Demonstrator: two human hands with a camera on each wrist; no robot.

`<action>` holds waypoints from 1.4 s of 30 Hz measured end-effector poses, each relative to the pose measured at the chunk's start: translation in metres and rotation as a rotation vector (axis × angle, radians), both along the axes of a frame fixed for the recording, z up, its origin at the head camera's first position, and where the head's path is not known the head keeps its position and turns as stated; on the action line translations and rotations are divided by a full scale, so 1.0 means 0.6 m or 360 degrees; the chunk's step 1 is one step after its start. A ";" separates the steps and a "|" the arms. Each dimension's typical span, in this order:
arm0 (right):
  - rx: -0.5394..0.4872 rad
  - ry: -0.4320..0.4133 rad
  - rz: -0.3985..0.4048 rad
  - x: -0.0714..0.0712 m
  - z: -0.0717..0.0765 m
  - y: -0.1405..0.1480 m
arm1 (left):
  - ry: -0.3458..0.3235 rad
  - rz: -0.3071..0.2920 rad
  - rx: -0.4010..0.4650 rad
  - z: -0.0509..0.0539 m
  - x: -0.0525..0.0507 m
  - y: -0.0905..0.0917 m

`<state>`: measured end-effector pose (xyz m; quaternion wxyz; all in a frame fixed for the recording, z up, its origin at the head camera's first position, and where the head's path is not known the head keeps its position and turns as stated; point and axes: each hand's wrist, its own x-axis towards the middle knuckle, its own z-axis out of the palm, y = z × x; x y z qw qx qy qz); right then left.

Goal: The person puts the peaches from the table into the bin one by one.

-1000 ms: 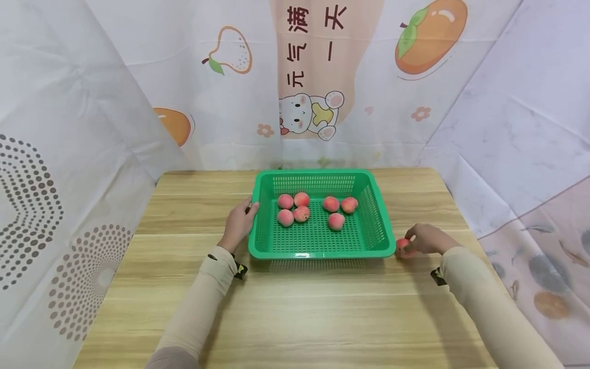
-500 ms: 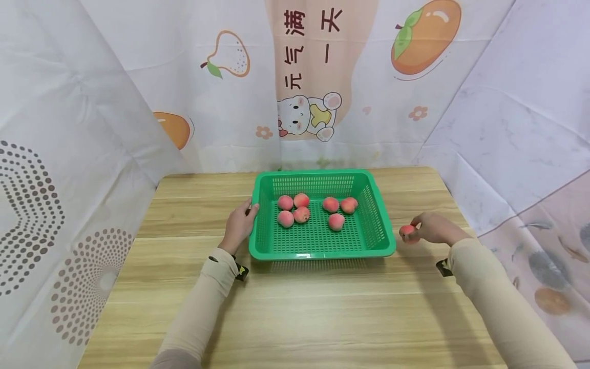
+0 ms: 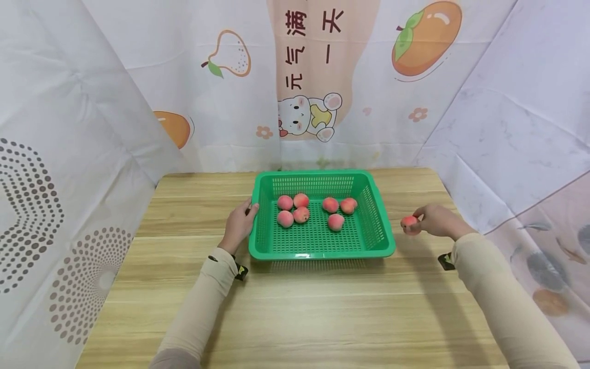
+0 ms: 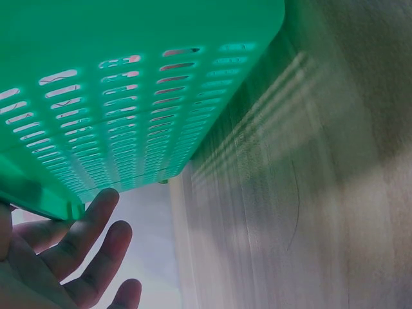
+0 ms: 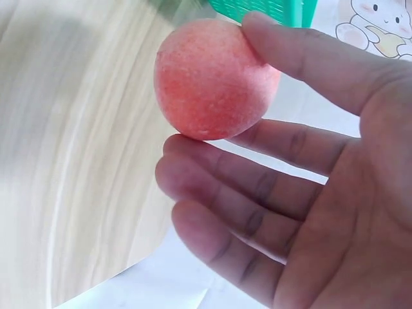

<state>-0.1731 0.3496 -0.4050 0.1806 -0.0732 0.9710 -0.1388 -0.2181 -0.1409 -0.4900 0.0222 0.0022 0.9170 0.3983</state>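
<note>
A green plastic basket (image 3: 322,254) with slotted walls stands on the table, and several pinkish-red peaches lie inside it. One group of peaches (image 3: 285,219) sits on the left; three more peaches (image 3: 336,222) are towards the right. My left hand (image 3: 239,224) holds the basket's left rim, pinched at the edge, with the lower fingers (image 4: 106,261) spread loosely beneath in the left wrist view. Beyond the basket's right side, my right hand (image 3: 438,221) pinches a single peach (image 5: 215,80) between thumb and fingers. That peach is held above the table, apart from the basket.
The wooden table (image 3: 295,312) extends in front of the basket and to both sides. A printed cloth (image 3: 184,61) hangs behind the table's back edge, with more cloth at the left and right. A dark device (image 3: 446,261) is strapped at the right wrist.
My right hand has lifted the peach from beside the basket's front right corner and moved it slightly away and to the right. The left hand and basket stay in place.
</note>
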 end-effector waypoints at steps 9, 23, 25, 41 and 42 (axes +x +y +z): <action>-0.0032 0.0124 -0.0071 -0.013 0.019 -0.015 | -0.0004 -0.0001 -0.0018 0.002 0.002 -0.002; -0.0043 0.0176 -0.0093 -0.030 0.046 -0.041 | -0.0020 -0.0001 -0.0020 0.003 0.002 0.002; -0.0049 0.0182 -0.0092 -0.033 0.049 -0.047 | -0.0027 -0.0001 -0.0013 0.004 0.002 0.001; -0.0048 0.0233 -0.0061 -0.056 0.062 -0.084 | -0.0013 0.0004 -0.0003 0.004 0.004 -0.001; -0.0052 0.0238 -0.0057 -0.057 0.063 -0.087 | -0.0010 0.0002 -0.0004 0.004 0.005 -0.001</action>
